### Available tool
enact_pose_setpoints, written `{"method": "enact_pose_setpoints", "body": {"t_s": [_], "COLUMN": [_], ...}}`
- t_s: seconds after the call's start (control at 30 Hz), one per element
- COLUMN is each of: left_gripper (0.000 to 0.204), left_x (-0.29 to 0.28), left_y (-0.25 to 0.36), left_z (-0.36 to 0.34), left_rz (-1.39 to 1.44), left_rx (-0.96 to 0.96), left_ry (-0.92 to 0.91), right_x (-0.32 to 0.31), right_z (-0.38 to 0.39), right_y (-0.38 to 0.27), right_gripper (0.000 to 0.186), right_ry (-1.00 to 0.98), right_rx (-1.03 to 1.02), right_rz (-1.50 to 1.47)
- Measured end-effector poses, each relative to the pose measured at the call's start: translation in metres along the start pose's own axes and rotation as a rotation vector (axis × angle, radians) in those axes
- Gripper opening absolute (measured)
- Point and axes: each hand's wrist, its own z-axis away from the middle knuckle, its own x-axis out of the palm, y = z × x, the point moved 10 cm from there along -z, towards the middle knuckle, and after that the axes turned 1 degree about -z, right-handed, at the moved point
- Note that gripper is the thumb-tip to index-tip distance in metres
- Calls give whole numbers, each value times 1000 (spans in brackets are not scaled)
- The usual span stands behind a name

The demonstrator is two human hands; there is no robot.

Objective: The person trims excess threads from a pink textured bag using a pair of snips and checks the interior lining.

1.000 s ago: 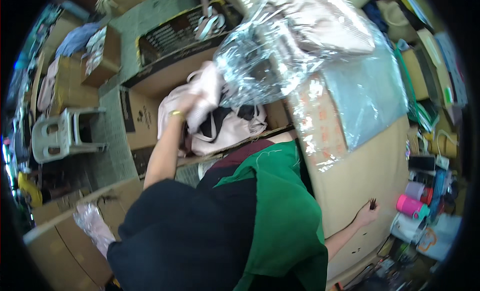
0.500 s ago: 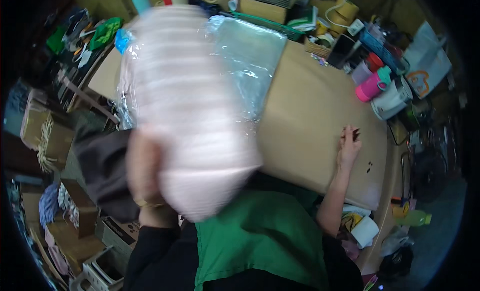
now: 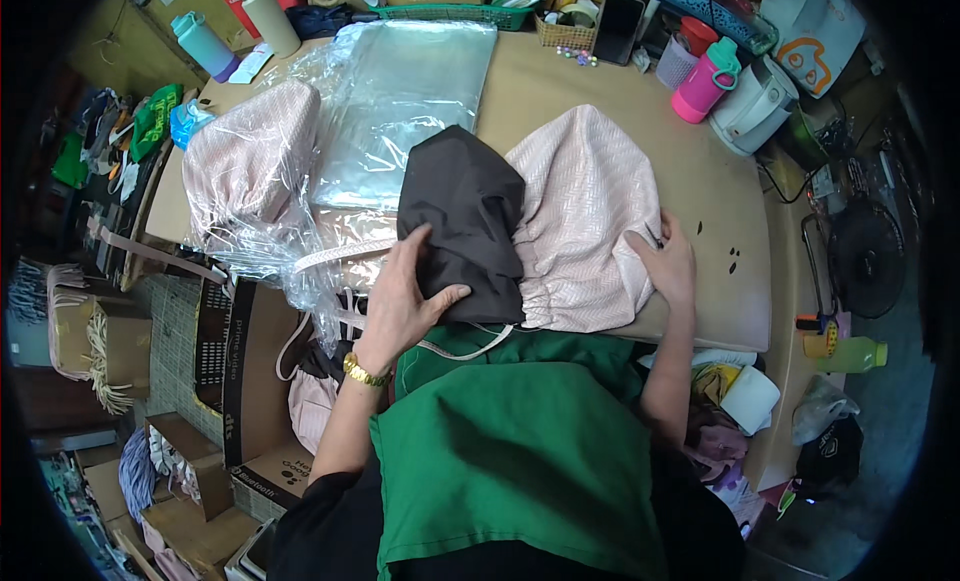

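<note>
Gathered cloth [image 3: 592,206] pale pink, basketweave pattern; adjoining cloth [image 3: 462,206] plain blackish-brown; apron [image 3: 520,461] green.

- Carton [image 3: 262,366]: pale lettering on black, dark on brown
- White bag [image 3: 818,36]: orange outline logo
- Green bag [image 3: 157,119]: dark lettering, probably; small, blurry

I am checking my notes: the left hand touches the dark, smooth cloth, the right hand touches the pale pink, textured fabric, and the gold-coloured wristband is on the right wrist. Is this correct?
Not quite: the head view shows the gold-coloured wristband on the left wrist. The left hand touches the dark, smooth cloth and the right hand the pale pink, textured fabric, as you wrote.
</note>
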Motion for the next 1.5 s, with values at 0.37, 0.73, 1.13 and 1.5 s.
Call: {"method": "enact_pose_setpoints", "body": {"t_s": [0.37, 0.73, 1.13, 1.5], "left_gripper": [31, 43, 29, 28], "left_x": [15, -54, -124, -78], "left_y": [34, -15, -155, -20], "left_z": [11, -54, -68, -18], "left_rz": [98, -200, -522, -663], "left_rx": [-11, 167, 0, 162], "left_ry": [-424, 117, 28, 207], "right_x": [-127, 19, 26, 26], "right_z": [-35, 2, -16, -18], "right_y": [7, -39, -16, -2], "right_gripper": [40, 19, 12, 16], "right_ry": [459, 48, -96, -26], "right_rx": [-99, -400, -381, -333], "right_rz": [264, -161, -189, -241]}}
